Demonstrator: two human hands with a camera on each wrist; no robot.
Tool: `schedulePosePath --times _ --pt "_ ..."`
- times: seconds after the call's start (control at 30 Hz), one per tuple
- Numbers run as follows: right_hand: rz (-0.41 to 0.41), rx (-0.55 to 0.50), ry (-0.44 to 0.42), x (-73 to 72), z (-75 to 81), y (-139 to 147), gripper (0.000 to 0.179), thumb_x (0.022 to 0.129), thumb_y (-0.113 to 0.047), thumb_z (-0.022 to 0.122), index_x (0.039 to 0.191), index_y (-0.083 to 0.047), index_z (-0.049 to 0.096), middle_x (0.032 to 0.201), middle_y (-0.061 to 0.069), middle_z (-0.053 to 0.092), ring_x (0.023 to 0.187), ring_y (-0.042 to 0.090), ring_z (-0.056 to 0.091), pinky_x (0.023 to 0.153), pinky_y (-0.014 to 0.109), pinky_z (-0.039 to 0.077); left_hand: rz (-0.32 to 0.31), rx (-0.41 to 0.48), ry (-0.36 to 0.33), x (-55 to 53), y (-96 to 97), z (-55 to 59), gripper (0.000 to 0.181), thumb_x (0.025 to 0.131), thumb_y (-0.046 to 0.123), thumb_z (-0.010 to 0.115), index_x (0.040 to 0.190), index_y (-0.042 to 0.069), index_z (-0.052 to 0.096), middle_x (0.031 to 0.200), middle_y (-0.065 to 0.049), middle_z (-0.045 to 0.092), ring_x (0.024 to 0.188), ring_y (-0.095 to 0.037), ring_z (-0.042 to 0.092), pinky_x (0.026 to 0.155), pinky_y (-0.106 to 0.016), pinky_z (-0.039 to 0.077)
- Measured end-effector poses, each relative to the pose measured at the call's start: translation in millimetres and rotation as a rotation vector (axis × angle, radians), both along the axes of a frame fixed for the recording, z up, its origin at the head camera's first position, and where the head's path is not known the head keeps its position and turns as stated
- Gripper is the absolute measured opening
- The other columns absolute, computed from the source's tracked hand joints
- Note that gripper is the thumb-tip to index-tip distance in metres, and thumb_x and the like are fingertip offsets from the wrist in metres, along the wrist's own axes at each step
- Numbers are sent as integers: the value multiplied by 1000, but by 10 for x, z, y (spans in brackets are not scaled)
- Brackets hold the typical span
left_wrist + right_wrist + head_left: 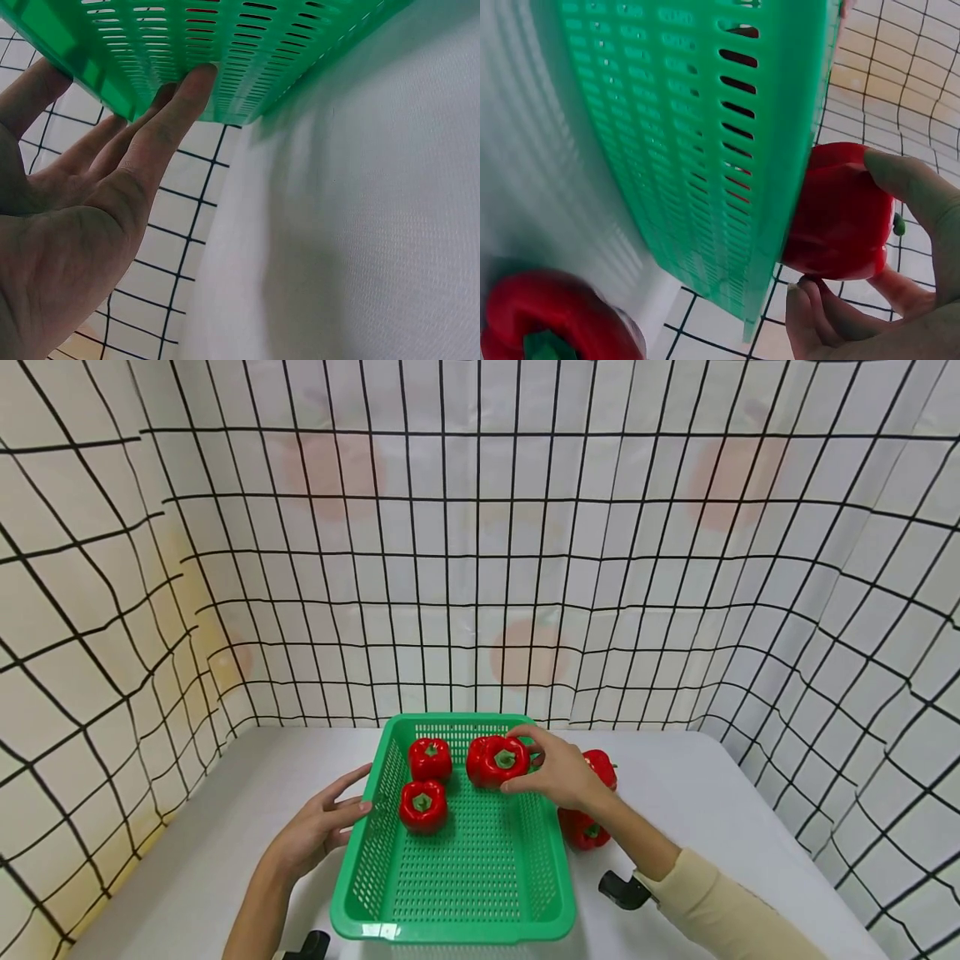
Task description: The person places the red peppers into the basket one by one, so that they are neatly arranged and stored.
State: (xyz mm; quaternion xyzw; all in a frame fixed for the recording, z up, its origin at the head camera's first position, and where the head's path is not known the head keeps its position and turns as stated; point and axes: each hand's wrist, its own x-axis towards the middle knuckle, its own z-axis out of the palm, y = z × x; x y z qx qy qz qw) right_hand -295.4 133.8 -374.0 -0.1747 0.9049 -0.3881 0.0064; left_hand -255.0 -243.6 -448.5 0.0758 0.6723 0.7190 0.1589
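Observation:
My right hand [562,772] grips a red bell pepper [507,763] between thumb and fingers, over the far right part of a green plastic basket [453,935]. In the right wrist view this pepper [840,217] shows above the basket's rim, its green stem facing outward. Another red shape shows just left of it, partly hidden. Two more red bell peppers, one farther back [431,760] and one nearer [423,807], sit in the basket's left side. My left hand [315,831] is at the basket's left wall, fingers extended, fingertips against the slotted side [247,45].
Right of the basket, two red bell peppers, one farther [601,767] and one nearer [583,831], lie on the white table [720,843], partly behind my right hand and forearm. Black wire grid [480,556] over white sheeting encloses the table's back and sides.

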Motion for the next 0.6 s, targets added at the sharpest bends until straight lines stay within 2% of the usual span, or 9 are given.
schedulePosePath --times 0.17,0.4,0.6 --pt "8 9 -11 -26 -60 -73 73 74 -33 90 139 -25 56 126 7 68 114 28 65 82 44 61 -9 1 -4 -5 -10 -5 75 102 19 61 164 27 18 151 -23 50 117 -41 68 95 -51 57" --pt "19 24 -3 -27 -175 -159 74 70 -31 93 135 -23 58 113 4 71 104 23 65 75 39 59 -4 2 -3 0 0 3 75 101 18 61 163 26 19 151 -23 50 117 -40 68 94 -50 57" --pt "32 57 22 -21 -241 -218 73 71 -27 92 136 -22 58 111 4 69 102 22 63 76 37 61 -6 -5 7 1 11 2 76 101 20 62 164 25 18 150 -23 51 117 -39 68 94 -50 57"
